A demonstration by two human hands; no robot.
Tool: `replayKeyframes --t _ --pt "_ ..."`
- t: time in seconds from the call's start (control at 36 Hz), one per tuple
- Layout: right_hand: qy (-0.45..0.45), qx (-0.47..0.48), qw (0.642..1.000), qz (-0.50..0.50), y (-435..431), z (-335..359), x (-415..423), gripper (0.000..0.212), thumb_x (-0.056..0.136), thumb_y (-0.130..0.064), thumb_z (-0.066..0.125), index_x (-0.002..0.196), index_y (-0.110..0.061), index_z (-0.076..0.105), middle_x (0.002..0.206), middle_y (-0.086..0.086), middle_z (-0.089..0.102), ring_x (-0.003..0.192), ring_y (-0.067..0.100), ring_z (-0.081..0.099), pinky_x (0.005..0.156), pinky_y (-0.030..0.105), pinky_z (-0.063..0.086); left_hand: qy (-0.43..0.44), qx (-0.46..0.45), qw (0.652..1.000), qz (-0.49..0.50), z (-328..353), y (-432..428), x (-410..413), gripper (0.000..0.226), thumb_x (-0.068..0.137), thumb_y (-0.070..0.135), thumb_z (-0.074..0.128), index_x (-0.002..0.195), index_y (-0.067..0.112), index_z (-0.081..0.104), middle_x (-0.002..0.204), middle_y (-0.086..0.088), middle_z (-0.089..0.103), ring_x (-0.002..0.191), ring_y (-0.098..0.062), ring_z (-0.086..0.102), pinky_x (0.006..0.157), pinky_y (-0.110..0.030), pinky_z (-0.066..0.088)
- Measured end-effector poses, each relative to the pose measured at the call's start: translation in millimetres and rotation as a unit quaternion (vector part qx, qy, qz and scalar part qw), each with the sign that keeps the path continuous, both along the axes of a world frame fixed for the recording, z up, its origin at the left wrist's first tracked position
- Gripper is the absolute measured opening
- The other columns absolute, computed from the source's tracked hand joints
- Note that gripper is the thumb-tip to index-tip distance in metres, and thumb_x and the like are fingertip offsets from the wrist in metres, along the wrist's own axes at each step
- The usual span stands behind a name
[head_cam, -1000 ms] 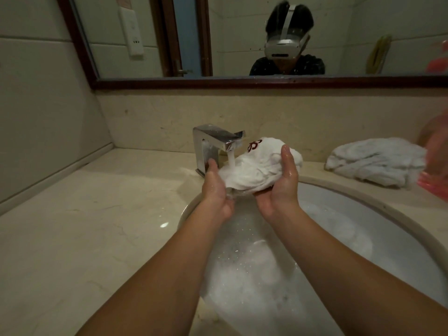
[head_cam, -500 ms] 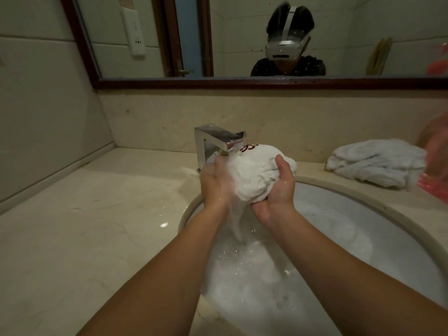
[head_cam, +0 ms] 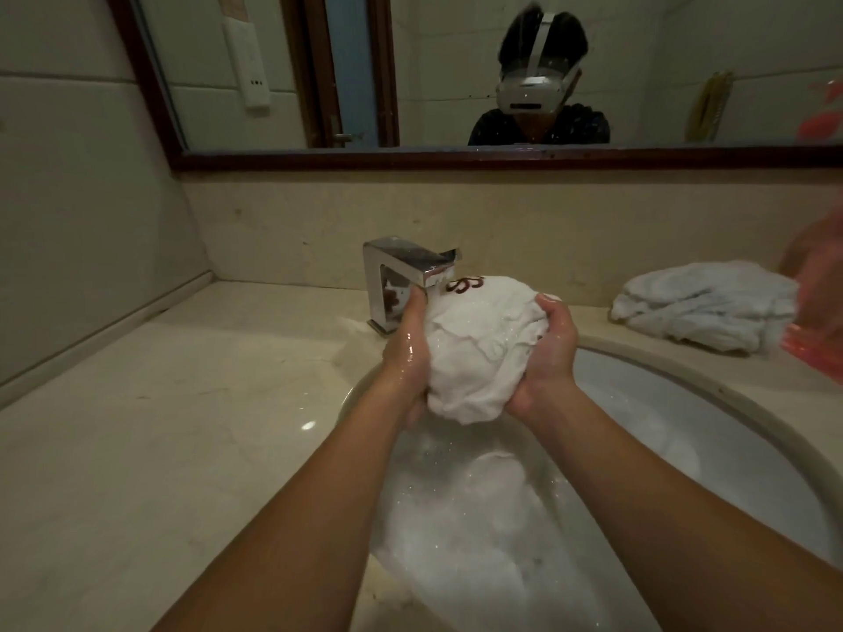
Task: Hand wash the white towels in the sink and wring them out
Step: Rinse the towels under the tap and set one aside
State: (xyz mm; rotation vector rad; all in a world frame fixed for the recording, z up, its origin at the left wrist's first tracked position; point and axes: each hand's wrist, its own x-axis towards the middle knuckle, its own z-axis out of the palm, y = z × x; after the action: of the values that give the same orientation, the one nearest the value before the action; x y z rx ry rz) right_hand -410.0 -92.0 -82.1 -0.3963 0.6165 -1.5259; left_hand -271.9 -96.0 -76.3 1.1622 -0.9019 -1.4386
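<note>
A wet white towel (head_cam: pixel 479 348) with dark red stitching on top is bunched into a ball just under the chrome faucet (head_cam: pixel 401 275). My left hand (head_cam: pixel 408 353) grips its left side and my right hand (head_cam: pixel 549 348) grips its right side, both above the sink (head_cam: pixel 730 403). Foamy water with more white cloth (head_cam: pixel 470 517) fills the basin below. A second white towel (head_cam: pixel 702 307) lies heaped on the counter at the right.
A beige stone counter (head_cam: pixel 159 426) stretches to the left of the sink. A mirror (head_cam: pixel 456 70) with a dark frame hangs above the backsplash. Something pink and blurred (head_cam: pixel 816 326) sits at the right edge, next to the heaped towel.
Both hands have squeezed the towel from a loose bundle into a tighter ball and lowered it slightly. The stitched mark has turned up towards the faucet spout.
</note>
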Motion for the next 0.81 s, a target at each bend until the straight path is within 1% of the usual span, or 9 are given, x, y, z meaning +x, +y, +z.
replayKeyframes --t 0.08,0.11,0.19,0.33,0.47,0.53,0.61,0.72,0.81 --pt "0.051 -0.021 0.998 0.044 -2.1 1.4 -0.9 0.057 0.103 -0.044 0.047 0.073 -0.011 0.082 0.081 0.012 0.079 0.075 0.026 0.079 0.087 0.041 0.055 0.061 0.027 0.995 -0.074 3.1 5.8 4.9 0.071 0.098 0.072 0.049 0.12 0.011 0.078 0.12 -0.019 0.077 0.11 -0.036 0.075 0.109 -0.05 0.052" --pt "0.077 -0.02 0.995 0.054 -4.8 0.3 0.2 0.056 0.103 -0.044 0.047 0.078 -0.009 0.083 0.084 0.012 0.079 0.079 0.026 0.08 0.089 0.041 0.056 0.067 0.027 0.994 -0.08 3.1 6.3 7.0 0.072 0.099 0.071 0.049 0.124 0.009 0.076 0.123 -0.02 0.076 0.114 -0.038 0.073 0.112 -0.052 0.049" --pt "0.135 -0.008 0.989 0.064 -13.4 -1.8 10.2 0.064 0.09 -0.053 0.062 0.129 -0.004 0.073 0.121 0.023 0.076 0.114 0.04 0.074 0.111 0.054 0.052 0.053 0.03 0.996 -0.071 3.6 9.1 9.5 0.078 0.099 0.076 0.046 0.132 0.01 0.072 0.124 -0.019 0.075 0.116 -0.038 0.073 0.112 -0.053 0.05" --pt "0.22 0.014 0.975 0.025 -20.1 -9.8 16.8 0.06 0.085 -0.05 0.074 0.131 -0.011 0.072 0.115 0.017 0.08 0.106 0.038 0.078 0.103 0.058 0.057 -0.002 0.027 0.998 0.056 -13.4 -3.7 10.7 0.082 0.072 0.083 0.071 0.122 0.017 0.075 0.112 -0.009 0.08 0.103 -0.037 0.077 0.101 -0.056 0.057" --pt "0.136 0.047 0.989 0.035 -28.1 -16.9 7.2 0.106 0.053 -0.067 0.095 0.141 -0.015 0.067 0.129 0.021 0.074 0.115 0.045 0.073 0.107 0.061 0.054 -0.159 -0.046 0.982 0.09 2.3 7.9 11.1 0.062 0.101 0.069 0.05 0.107 0.011 0.068 0.092 -0.001 0.068 0.094 -0.024 0.065 0.086 -0.036 0.052" --pt "0.143 0.053 0.987 0.053 -18.4 -12.6 4.7 0.081 0.078 -0.065 0.082 0.137 -0.012 0.07 0.131 0.021 0.073 0.119 0.044 0.071 0.109 0.059 0.051 -0.117 -0.02 0.992 0.048 1.6 10.2 11.2 0.054 0.095 0.073 0.057 0.106 0.021 0.069 0.1 0.0 0.073 0.098 -0.024 0.07 0.091 -0.04 0.057" --pt "0.134 0.056 0.986 0.087 -15.8 -17.1 -7.2 0.056 0.104 -0.052 0.057 0.132 -0.007 0.073 0.129 0.022 0.074 0.12 0.042 0.071 0.105 0.051 0.053 -0.035 0.021 0.999 -0.017 -2.8 6.4 14.4 0.094 0.066 0.093 0.069 0.127 0.021 0.074 0.116 -0.007 0.079 0.107 -0.033 0.076 0.103 -0.055 0.056" --pt "0.178 0.036 0.981 0.074 -17.8 -17.6 -14.0 0.057 0.091 -0.049 0.071 0.131 -0.008 0.075 0.126 0.019 0.076 0.118 0.042 0.072 0.114 0.057 0.049 -0.019 0.019 0.999 -0.028 0.8 6.7 13.0 0.085 0.087 0.089 0.047 0.124 0.018 0.077 0.113 -0.013 0.08 0.104 -0.036 0.077 0.099 -0.055 0.058" --pt "0.209 0.028 0.974 0.078 -15.8 -15.5 -2.8 0.038 0.089 -0.046 0.075 0.105 -0.012 0.084 0.11 0.018 0.079 0.106 0.038 0.076 0.11 0.057 0.052 -0.041 0.014 0.999 -0.027 -4.3 5.8 3.7 0.101 0.077 0.099 0.044 0.127 0.016 0.075 0.119 -0.014 0.078 0.109 -0.035 0.076 0.102 -0.054 0.057"
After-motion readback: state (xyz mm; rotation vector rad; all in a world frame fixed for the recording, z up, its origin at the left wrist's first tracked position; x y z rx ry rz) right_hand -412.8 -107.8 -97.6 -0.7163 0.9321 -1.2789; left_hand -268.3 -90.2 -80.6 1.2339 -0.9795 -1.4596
